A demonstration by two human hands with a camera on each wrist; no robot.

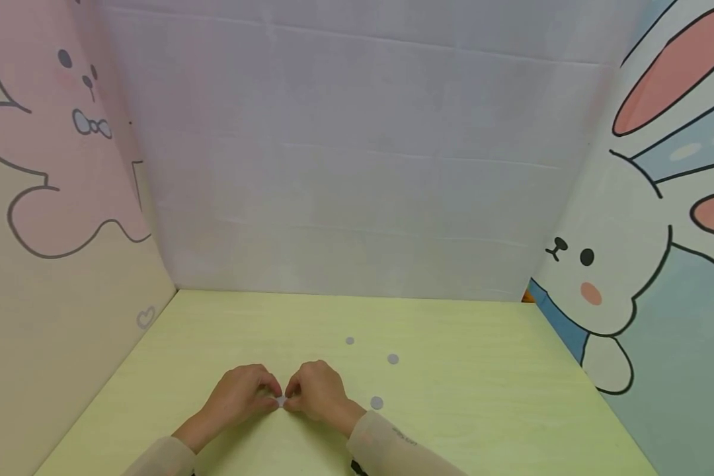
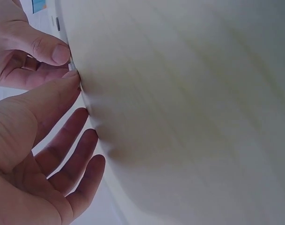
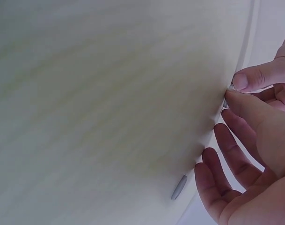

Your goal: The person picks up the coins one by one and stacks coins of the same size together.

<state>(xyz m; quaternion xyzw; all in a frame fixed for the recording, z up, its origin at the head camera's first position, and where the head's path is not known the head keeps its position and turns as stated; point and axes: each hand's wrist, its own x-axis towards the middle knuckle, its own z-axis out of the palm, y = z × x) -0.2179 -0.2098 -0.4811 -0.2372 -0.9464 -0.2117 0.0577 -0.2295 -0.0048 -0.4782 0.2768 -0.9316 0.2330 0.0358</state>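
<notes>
Both hands meet low in the head view, over a small flat grey disc (image 1: 281, 400) on the pale yellow tabletop. My left hand (image 1: 242, 393) pinches its left edge between thumb and fingers. From the other side my right hand (image 1: 318, 391) pinches the right edge. The fingertips hide much of the disc. In the left wrist view only a thin sliver of it shows between the two thumbs. The left hand's other fingers (image 2: 76, 159) are loosely bent, their tips at the table surface. The right hand's other fingers (image 3: 231, 164) are bent likewise.
Three more grey discs lie right of the hands: a far disc (image 1: 350, 340), a middle disc (image 1: 393, 359) and a near disc (image 1: 377, 402) close to the right wrist. A white sheet (image 1: 357, 165) closes off the back. Printed panels stand left (image 1: 83, 297) and right (image 1: 678, 370).
</notes>
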